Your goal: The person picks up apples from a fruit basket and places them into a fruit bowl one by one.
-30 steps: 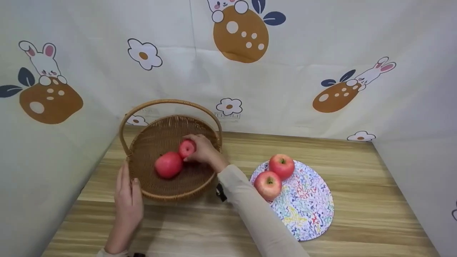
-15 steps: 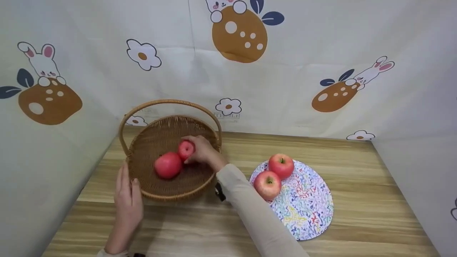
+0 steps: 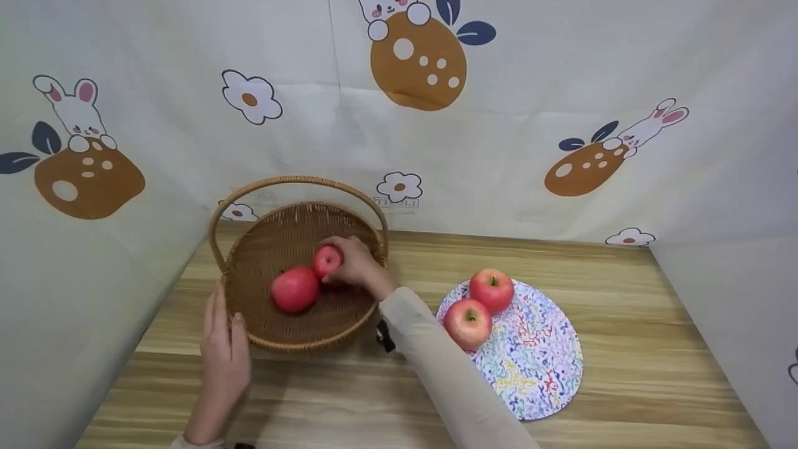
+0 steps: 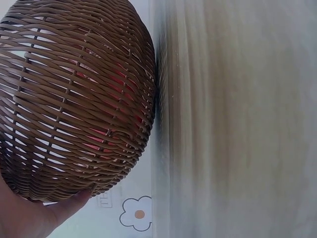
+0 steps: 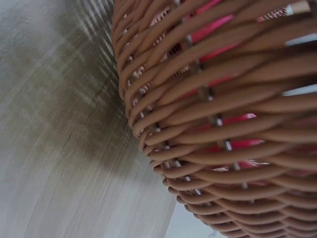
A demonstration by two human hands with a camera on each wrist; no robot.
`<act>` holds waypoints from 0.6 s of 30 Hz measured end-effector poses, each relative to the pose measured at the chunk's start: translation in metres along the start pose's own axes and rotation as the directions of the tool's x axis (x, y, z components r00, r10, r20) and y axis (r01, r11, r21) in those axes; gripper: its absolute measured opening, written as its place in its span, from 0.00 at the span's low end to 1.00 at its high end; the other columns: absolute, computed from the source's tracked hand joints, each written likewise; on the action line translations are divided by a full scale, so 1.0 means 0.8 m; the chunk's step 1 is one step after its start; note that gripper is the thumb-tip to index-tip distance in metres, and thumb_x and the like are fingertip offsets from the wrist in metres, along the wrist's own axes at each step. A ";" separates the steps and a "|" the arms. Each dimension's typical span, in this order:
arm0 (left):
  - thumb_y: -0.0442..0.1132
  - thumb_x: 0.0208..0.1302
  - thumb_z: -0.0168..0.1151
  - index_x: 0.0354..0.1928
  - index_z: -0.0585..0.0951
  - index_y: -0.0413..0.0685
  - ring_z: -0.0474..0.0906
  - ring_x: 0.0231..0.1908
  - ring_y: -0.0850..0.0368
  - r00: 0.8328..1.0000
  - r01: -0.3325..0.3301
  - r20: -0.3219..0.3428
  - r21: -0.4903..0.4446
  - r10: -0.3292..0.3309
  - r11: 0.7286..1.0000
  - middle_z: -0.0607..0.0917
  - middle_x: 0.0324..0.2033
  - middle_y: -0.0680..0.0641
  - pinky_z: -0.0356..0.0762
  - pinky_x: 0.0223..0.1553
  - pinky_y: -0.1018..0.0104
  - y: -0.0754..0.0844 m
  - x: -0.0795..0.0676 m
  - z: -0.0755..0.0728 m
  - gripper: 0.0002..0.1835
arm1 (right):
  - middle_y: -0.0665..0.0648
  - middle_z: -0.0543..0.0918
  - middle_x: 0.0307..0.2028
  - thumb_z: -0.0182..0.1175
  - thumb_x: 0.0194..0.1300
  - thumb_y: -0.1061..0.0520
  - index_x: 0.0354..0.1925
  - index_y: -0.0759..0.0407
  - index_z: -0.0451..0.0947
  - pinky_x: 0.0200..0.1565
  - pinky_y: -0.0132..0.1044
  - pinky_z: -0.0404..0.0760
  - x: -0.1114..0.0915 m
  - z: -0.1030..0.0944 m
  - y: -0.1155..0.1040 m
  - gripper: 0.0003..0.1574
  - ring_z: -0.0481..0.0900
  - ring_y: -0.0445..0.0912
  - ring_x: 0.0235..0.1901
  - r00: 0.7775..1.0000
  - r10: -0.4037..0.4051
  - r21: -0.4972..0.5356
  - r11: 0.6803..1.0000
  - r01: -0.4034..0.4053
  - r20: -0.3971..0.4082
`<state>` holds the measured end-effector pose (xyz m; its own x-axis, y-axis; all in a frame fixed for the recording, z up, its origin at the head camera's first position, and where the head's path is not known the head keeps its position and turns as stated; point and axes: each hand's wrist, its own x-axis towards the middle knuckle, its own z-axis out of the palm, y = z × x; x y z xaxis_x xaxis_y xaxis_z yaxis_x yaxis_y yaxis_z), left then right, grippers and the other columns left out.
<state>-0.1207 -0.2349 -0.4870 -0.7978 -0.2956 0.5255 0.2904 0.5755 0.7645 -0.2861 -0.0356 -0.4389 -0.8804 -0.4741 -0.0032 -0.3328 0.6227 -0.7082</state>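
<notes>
A brown wicker basket [image 3: 262,246] with a tall arched handle stands at the left of the table. Inside it, my right hand [image 3: 356,262] reaches over the right rim and grips a small red apple [image 3: 328,259] between thumb and fingers. Against that one lies a larger red apple [image 3: 295,290]. My left hand [image 3: 224,352] rests along the basket's near-left side, fingers straight. In the left wrist view the thumb of the left hand [image 4: 29,213] touches the woven wall. The right wrist view shows mostly the weave, with red showing through; the right hand is hidden there.
To the right lies a round, colourfully patterned mat [image 3: 536,355]. Two red apples, a rear one [image 3: 492,291] and a front one [image 3: 467,324], sit on its left part. Patterned fabric walls [image 3: 499,156] enclose the wooden table [image 3: 636,349] at the back and sides.
</notes>
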 end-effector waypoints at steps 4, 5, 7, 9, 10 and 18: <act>0.28 0.79 0.44 0.80 0.56 0.29 0.52 0.78 0.26 1.000 -0.004 -0.003 -0.001 0.004 1.000 0.57 0.79 0.26 0.48 0.80 0.37 0.000 0.000 -0.001 0.31 | 0.66 0.78 0.64 0.81 0.54 0.62 0.67 0.57 0.79 0.67 0.49 0.74 0.000 0.000 0.000 0.42 0.74 0.58 0.65 1.000 -0.010 0.014 1.000 0.010 -0.017; 0.29 0.79 0.44 0.80 0.56 0.29 0.52 0.78 0.27 1.000 -0.002 -0.003 -0.001 0.002 1.000 0.57 0.79 0.26 0.48 0.80 0.37 0.000 0.000 -0.001 0.31 | 0.67 0.79 0.63 0.80 0.54 0.62 0.67 0.58 0.79 0.67 0.48 0.74 0.000 0.000 0.001 0.42 0.74 0.58 0.65 1.000 -0.017 0.020 1.000 0.017 -0.021; 0.29 0.79 0.44 0.81 0.56 0.29 0.52 0.78 0.27 1.000 -0.001 -0.002 0.000 0.001 1.000 0.57 0.79 0.26 0.48 0.80 0.37 0.000 0.000 -0.001 0.31 | 0.66 0.80 0.63 0.80 0.55 0.62 0.66 0.59 0.79 0.66 0.47 0.75 0.000 0.000 0.001 0.41 0.74 0.57 0.64 0.999 -0.029 0.026 0.999 0.030 -0.032; 0.29 0.80 0.44 0.81 0.56 0.30 0.52 0.78 0.27 1.000 0.001 -0.002 0.000 -0.001 1.000 0.57 0.79 0.26 0.48 0.79 0.36 0.000 0.000 -0.001 0.31 | 0.66 0.81 0.62 0.81 0.54 0.62 0.66 0.60 0.79 0.66 0.46 0.75 0.001 0.000 0.000 0.41 0.74 0.57 0.63 0.998 -0.040 0.024 0.999 0.041 -0.045; 0.29 0.80 0.44 0.81 0.56 0.30 0.52 0.78 0.27 1.000 0.002 -0.001 0.000 -0.002 1.000 0.57 0.79 0.26 0.48 0.79 0.36 0.000 0.000 -0.001 0.31 | 0.66 0.81 0.61 0.81 0.54 0.62 0.66 0.61 0.79 0.66 0.45 0.76 0.001 0.000 0.000 0.42 0.74 0.57 0.63 0.998 -0.043 0.020 0.999 0.044 -0.052; 0.29 0.80 0.43 0.80 0.56 0.27 0.52 0.78 0.27 1.000 0.001 0.000 -0.015 -0.001 1.000 0.57 0.78 0.24 0.49 0.79 0.41 -0.001 0.000 -0.001 0.31 | 0.65 0.81 0.62 0.80 0.57 0.60 0.69 0.61 0.76 0.65 0.44 0.76 0.002 -0.001 -0.002 0.43 0.73 0.56 0.63 0.998 -0.021 0.015 1.000 0.022 -0.064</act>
<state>-0.1206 -0.2358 -0.4878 -0.7979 -0.2967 0.5248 0.2974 0.5635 0.7707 -0.2871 -0.0369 -0.4368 -0.8929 -0.4467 0.0568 -0.3473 0.6027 -0.7185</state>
